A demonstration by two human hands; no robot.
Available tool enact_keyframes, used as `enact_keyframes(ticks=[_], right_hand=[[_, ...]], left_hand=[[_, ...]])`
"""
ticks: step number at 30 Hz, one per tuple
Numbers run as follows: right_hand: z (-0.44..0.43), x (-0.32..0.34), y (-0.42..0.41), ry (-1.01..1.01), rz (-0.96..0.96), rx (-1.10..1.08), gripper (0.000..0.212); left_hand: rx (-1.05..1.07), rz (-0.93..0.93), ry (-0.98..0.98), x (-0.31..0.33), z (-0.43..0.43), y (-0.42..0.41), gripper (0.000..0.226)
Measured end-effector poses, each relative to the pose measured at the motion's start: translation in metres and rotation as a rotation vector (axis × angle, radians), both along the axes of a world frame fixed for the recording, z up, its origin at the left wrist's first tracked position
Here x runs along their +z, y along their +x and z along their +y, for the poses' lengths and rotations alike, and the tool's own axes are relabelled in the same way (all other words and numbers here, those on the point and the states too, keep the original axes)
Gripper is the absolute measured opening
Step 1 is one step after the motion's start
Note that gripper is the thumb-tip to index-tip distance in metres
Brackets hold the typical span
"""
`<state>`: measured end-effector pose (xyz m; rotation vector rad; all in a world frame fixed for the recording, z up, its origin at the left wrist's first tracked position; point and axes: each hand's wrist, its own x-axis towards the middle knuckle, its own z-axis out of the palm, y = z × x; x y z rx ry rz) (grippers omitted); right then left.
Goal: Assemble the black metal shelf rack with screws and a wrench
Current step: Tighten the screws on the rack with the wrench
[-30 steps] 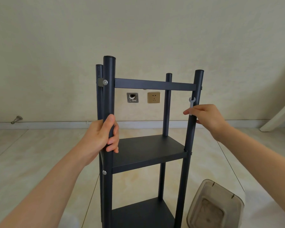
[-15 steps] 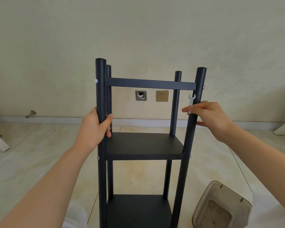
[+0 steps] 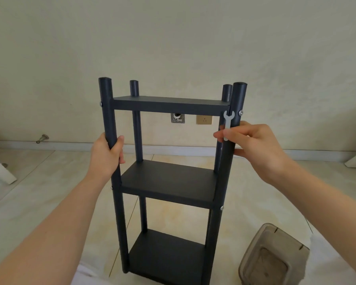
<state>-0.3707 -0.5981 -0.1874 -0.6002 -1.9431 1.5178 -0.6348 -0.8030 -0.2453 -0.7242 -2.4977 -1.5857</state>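
Black three-shelf rack (image 3: 169,182) upright – small silver wrench (image 3: 227,124) near its top screw (image 3: 240,113).

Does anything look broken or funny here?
Yes: on the wall behind the rack, the left wall box is bare metal with an open hole, unlike the covered gold socket beside it. Nothing on the rack looks bent.
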Motion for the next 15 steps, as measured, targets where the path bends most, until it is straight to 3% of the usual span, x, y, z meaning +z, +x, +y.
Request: enact_keyframes(ticks=[9, 15], right_hand=[[-0.020, 0.018, 0.013, 0.124, 0.082, 0.104, 0.027], [-0.032, 0.019, 0.016, 0.190, 0.124, 0.161, 0.029]], left_hand=[[-0.066, -0.161, 0.062, -0.003, 0.001, -0.004, 0.017], [-0.087, -0.197, -0.024, -0.002, 0.001, 0.001, 0.016]])
